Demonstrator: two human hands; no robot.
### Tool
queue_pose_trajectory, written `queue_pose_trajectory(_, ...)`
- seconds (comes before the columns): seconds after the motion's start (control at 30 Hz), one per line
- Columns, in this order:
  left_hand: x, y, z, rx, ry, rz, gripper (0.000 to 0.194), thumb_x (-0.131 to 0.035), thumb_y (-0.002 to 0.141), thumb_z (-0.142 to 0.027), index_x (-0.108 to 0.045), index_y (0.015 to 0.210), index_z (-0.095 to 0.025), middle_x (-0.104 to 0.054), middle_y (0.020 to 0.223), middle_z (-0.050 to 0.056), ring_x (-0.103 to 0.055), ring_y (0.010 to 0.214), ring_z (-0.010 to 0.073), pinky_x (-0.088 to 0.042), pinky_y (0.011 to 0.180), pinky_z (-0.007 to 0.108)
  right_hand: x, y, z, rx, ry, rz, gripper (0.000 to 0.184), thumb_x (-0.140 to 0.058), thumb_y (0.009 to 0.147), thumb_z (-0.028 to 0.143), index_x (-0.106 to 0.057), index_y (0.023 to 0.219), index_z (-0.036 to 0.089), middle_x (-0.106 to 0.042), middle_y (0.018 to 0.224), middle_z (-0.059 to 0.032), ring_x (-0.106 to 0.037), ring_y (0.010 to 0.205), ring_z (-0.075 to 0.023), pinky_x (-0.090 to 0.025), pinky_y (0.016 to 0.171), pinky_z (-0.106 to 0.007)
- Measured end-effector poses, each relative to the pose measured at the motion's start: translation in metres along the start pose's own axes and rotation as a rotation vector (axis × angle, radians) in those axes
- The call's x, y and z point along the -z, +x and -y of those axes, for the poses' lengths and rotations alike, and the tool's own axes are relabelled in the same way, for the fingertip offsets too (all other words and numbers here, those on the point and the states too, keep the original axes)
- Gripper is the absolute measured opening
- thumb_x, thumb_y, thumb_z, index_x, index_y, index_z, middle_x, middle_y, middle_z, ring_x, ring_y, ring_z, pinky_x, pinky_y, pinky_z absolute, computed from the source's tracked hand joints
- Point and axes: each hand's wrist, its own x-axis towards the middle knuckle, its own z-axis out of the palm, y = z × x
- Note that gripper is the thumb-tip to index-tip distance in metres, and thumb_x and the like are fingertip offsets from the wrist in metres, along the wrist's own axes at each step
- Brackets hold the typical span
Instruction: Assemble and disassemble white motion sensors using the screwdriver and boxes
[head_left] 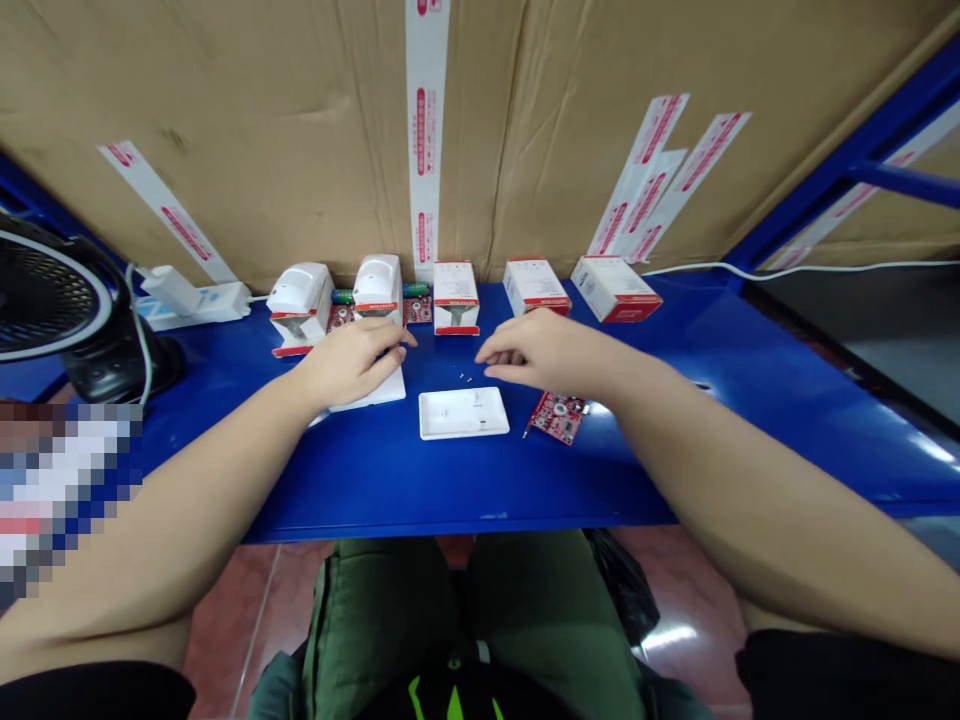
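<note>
My left hand (352, 360) rests palm down on a white plastic cover (375, 392) on the blue table (675, 400), fingers bent over it. My right hand (536, 355) hovers with fingers spread, just behind a flat white plastic plate (463, 413) and near a few tiny screws (463, 377). A small red circuit board (559, 416) lies just right of the plate, under my right wrist. Nothing shows inside the right hand.
Along the back stand two white sensor units (301, 290) on boxes and three white-and-red boxes (456, 295). More red boards (418, 309) lie between them. A black fan (52, 300) and a white power strip (196, 302) sit at the left. Cardboard forms the back wall.
</note>
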Motion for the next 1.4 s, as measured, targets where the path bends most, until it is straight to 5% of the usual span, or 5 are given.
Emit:
queue_pose_trajectory(0.33,-0.005,-0.001,0.003,0.098,0.065,0.117,0.049,-0.037,0.110,-0.031,-0.079,0.127,-0.012,-0.081,0.120,0.017,-0.079,0.115,0.0321,-0.066,0.111,0.053,-0.012,0.048,0.038,-0.107,-0.338,0.270,0.034,-0.067,0.091,0.007,-0.092,0.111,0.019,-0.087,0.099,-0.0104,-0.078,0.085,-0.0226,-0.054,0.078,-0.035)
queue_pose_trajectory(0.6,-0.009,0.001,0.005,0.074,0.075,0.130,0.042,-0.043,0.108,-0.028,-0.080,0.126,-0.016,-0.082,0.120,0.014,-0.079,0.116,0.0305,-0.066,0.111,0.051,-0.014,0.057,0.048,-0.055,-0.407,0.318,0.030,-0.060,0.090,0.000,-0.086,0.088,0.016,-0.078,0.080,-0.0095,-0.059,0.066,-0.0173,-0.040,0.067,-0.035)
queue_pose_trajectory(0.9,-0.012,0.000,0.009,0.031,0.044,0.080,0.037,-0.047,0.107,-0.028,-0.080,0.121,-0.016,-0.081,0.114,0.014,-0.080,0.110,0.0297,-0.068,0.107,0.051,-0.031,0.069,0.031,-0.072,-0.299,0.274,0.023,-0.073,0.084,0.005,-0.087,0.084,0.023,-0.073,0.069,-0.0087,-0.070,0.071,-0.0261,-0.051,0.071,-0.043)
queue_pose_trajectory(1.13,-0.012,-0.001,0.009,0.029,0.005,0.055,0.036,-0.048,0.107,-0.025,-0.080,0.121,-0.016,-0.081,0.115,0.014,-0.080,0.109,0.0281,-0.067,0.108,0.049,-0.020,0.051,0.037,-0.110,-0.274,0.243,0.024,-0.066,0.093,0.005,-0.080,0.078,0.019,-0.077,0.077,-0.0112,-0.066,0.066,-0.0225,-0.045,0.069,-0.040)
queue_pose_trajectory(1.4,-0.006,-0.004,0.005,0.052,-0.019,0.167,0.047,-0.062,0.098,-0.038,-0.077,0.136,-0.013,-0.079,0.123,0.017,-0.080,0.116,0.0335,-0.066,0.108,0.050,-0.021,0.018,0.068,0.156,-0.043,0.224,0.019,-0.063,0.099,0.011,-0.078,0.090,0.020,-0.082,0.093,-0.0076,-0.071,0.087,-0.0225,-0.047,0.079,-0.034)
